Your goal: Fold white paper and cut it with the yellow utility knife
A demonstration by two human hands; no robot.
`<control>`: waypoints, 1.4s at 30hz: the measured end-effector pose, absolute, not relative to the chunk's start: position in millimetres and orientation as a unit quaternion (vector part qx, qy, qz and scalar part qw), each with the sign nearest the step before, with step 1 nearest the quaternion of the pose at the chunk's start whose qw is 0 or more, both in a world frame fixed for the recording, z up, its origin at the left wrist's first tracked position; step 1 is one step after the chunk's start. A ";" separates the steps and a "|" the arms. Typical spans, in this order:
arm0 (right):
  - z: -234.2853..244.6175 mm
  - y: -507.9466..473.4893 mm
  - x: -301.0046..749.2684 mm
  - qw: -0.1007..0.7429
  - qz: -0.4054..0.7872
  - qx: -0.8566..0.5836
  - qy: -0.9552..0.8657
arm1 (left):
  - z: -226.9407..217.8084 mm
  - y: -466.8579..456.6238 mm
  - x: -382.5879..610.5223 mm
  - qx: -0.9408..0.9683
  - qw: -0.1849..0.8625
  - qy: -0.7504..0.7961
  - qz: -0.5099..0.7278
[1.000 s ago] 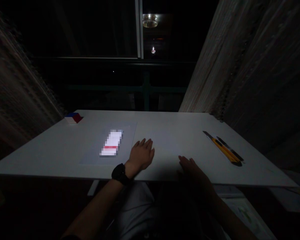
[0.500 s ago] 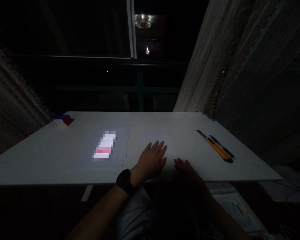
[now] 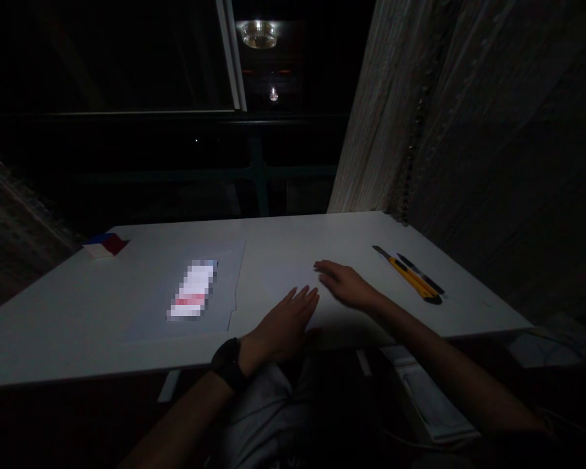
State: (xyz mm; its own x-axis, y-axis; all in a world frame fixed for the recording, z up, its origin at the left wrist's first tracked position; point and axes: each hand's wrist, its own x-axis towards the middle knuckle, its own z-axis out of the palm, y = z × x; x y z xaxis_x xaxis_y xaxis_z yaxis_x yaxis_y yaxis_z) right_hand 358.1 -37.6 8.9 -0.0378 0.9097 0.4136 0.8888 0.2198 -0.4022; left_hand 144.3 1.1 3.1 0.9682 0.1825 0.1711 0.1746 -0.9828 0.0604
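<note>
"Left hand (image 3: 283,329): fingers straight, close together, over the white table (image 3: 68,319)!"
"Touching it?"
"Can't tell. Right hand (image 3: 346,284) curves loosely, left of the yellow cutter (image 3: 414,281) and pen (image 3: 421,273)."
"Further left?"
"Phone (image 3: 193,290) on paper (image 3: 228,280), screen blurred past reading, then a cube (image 3: 104,245)."

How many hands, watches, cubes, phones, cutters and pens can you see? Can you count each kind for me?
Hands: 2, the left hand and the right hand
Watch: 1
Cube: 1
Phone: 1
Cutter: 1
Pen: 1
Total: 7
</note>
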 end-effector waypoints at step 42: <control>112.5 -55.7 317.5 0.419 0.198 -0.579 -0.670 | 82.3 11.6 113.6 0.553 0.576 0.326 0.507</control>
